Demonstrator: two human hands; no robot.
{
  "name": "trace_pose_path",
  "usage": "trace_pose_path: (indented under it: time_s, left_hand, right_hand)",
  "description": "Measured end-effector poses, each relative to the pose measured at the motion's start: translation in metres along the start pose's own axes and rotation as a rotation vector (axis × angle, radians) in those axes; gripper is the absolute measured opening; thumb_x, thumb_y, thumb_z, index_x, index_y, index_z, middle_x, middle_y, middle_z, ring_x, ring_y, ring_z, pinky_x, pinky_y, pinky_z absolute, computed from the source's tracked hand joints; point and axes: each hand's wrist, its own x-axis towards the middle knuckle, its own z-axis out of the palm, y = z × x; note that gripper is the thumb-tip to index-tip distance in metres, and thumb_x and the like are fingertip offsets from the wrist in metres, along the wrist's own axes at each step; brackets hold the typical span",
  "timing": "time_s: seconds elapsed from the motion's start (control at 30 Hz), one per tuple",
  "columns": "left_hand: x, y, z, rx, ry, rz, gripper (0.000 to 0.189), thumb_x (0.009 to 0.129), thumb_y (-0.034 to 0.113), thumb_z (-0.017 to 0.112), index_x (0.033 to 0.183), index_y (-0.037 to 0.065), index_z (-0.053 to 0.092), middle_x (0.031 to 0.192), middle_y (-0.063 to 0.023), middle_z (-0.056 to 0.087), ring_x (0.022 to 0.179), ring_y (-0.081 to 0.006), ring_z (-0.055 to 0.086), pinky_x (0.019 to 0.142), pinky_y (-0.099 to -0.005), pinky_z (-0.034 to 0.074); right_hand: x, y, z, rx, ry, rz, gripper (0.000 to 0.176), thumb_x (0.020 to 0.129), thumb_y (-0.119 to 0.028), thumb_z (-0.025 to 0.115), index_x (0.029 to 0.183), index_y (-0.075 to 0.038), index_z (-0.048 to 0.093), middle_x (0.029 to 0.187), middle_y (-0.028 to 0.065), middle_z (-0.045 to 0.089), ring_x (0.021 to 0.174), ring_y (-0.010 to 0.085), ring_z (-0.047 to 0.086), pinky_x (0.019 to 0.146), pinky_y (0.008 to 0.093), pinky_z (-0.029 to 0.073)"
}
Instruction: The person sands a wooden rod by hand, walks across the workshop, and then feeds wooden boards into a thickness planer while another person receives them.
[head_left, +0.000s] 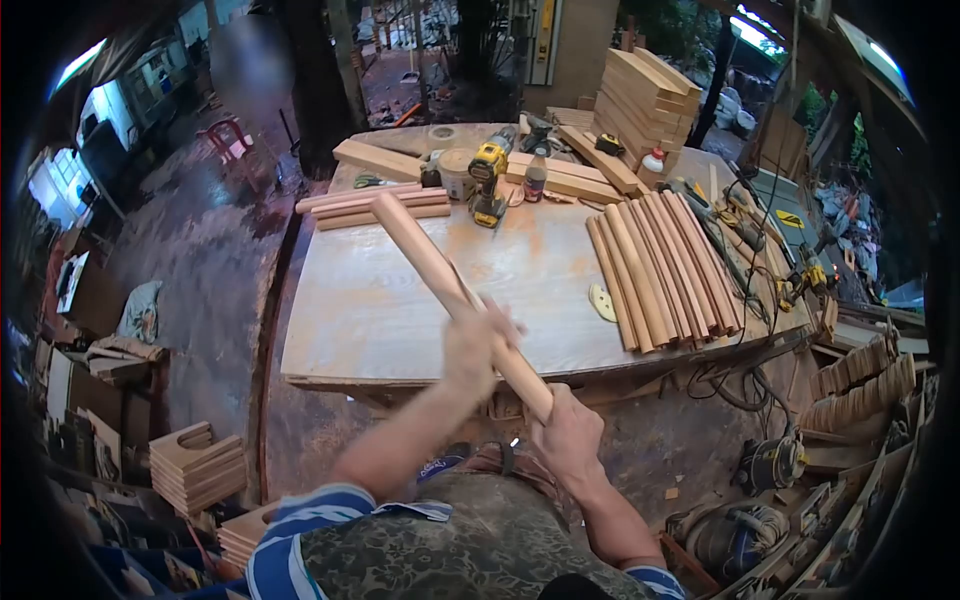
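Right hand (570,437), left hand (478,345): rounded wooden slat (420,255)

the left hand (478,340) is motion-blurred; the right hand (568,435) hides the wooden rail's (430,262) near end.

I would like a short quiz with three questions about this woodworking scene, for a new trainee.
1. True or false: the left hand and the right hand are both on the same rounded wooden piece.
2. Where is the yellow drill? A: on the floor. B: on the workbench, beyond the held piece. C: in the right hand.
3. Which hand holds the end of the piece nearest the person's body?

Key: 1 true; 2 B; 3 the right hand.
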Motion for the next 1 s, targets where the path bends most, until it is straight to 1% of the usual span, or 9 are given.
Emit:
trace_pose_path:
  time_s: [0.17,0.23,0.27,0.3,0.37,0.5,0.63,0.8,1.0]
  left_hand:
    - [0.012,0.037,-0.028,-0.031,-0.157,-0.052,0.013,0.088,0.013,0.06,0.093,0.008,0.048,0.068,-0.001,0.049,0.06,-0.015,0.055,0.081,-0.0404,0.054]
    - [0.03,0.068,-0.038,-0.07,-0.194,0.04,0.013,0.087,0.01,0.06,0.088,0.011,0.047,0.067,0.0028,0.046,0.058,-0.0116,0.052,0.084,-0.0382,0.053]
    - [0.032,0.078,-0.037,-0.223,-0.311,0.022,0.014,0.087,0.012,0.061,0.089,0.011,0.047,0.066,0.004,0.046,0.058,-0.011,0.052,0.087,-0.0388,0.053]
    - [0.032,0.082,-0.038,-0.373,-0.428,-0.004,0.015,0.087,0.013,0.062,0.09,0.012,0.047,0.065,0.0052,0.046,0.058,-0.0103,0.052,0.09,-0.0394,0.053]
    - [0.021,0.053,-0.028,-0.42,-0.383,-0.018,0.017,0.087,0.014,0.063,0.092,0.013,0.047,0.064,0.0053,0.044,0.057,-0.0117,0.052,0.095,-0.0407,0.052]
    - [-0.008,0.045,-0.008,-0.272,-0.627,-0.043,0.018,0.085,0.014,0.064,0.081,0.014,0.046,0.062,0.0044,0.046,0.055,-0.0112,0.052,0.096,-0.0429,0.049]
    - [0.039,0.121,-0.034,-0.405,-0.501,0.039,0.02,0.087,0.016,0.06,0.078,0.015,0.043,0.061,0.0039,0.044,0.053,-0.0104,0.05,0.095,-0.0411,0.05]
    - [0.002,0.04,-0.015,-0.176,-0.397,-0.018,0.013,0.085,0.016,0.061,0.083,0.01,0.049,0.061,0.0003,0.046,0.055,-0.0139,0.052,0.093,-0.0414,0.05]
    - [0.025,0.089,-0.026,-0.118,-0.141,0.054,0.015,0.086,0.013,0.06,0.074,0.01,0.052,0.06,-0.0019,0.047,0.055,-0.0158,0.051,0.09,-0.0411,0.049]
  right_hand:
    - [-0.004,-0.002,-0.015,0.091,-0.23,0.0,0.026,0.083,-0.019,0.066,0.101,-0.003,0.058,0.083,0.0197,0.067,0.075,0.0404,0.066,0.066,0.0478,0.051]
    - [-0.023,0.019,-0.022,0.511,-0.577,0.073,0.03,0.082,-0.019,0.069,0.102,0.001,0.06,0.079,0.0174,0.067,0.072,0.0343,0.068,0.068,0.045,0.052]
    - [-0.034,0.035,-0.004,0.707,-0.441,-0.128,0.028,0.078,-0.014,0.078,0.094,0.002,0.061,0.069,0.0032,0.062,0.057,0.0114,0.059,0.052,0.0312,0.048]
    - [-0.024,0.029,-0.013,0.702,-0.458,-0.129,0.028,0.078,-0.014,0.078,0.094,0.002,0.061,0.069,0.0032,0.062,0.057,0.0114,0.059,0.052,0.0312,0.048]
    - [-0.009,0.008,-0.032,0.956,-0.863,0.268,0.026,0.078,-0.011,0.078,0.093,0.001,0.06,0.067,0.0042,0.06,0.05,0.0093,0.055,0.046,0.0258,0.044]
    - [0.003,-0.006,-0.037,1.163,-0.958,0.278,0.026,0.079,-0.006,0.078,0.095,0.001,0.059,0.066,0.0034,0.058,0.048,0.0087,0.053,0.043,0.0247,0.041]
    - [-0.03,0.02,-0.033,1.06,-0.987,0.295,0.026,0.078,-0.008,0.079,0.093,0.001,0.059,0.068,0.0036,0.06,0.05,0.0083,0.055,0.044,0.0237,0.041]
    - [-0.002,-0.009,-0.04,1.012,-0.826,0.276,0.023,0.079,-0.007,0.075,0.096,0.0,0.061,0.071,0.0042,0.061,0.049,0.0078,0.055,0.043,0.0245,0.041]
    - [-0.023,0.005,-0.035,0.543,-0.54,0.096,0.036,0.078,-0.021,0.076,0.102,0.002,0.061,0.081,0.0099,0.066,0.073,0.02,0.063,0.069,0.0344,0.05]
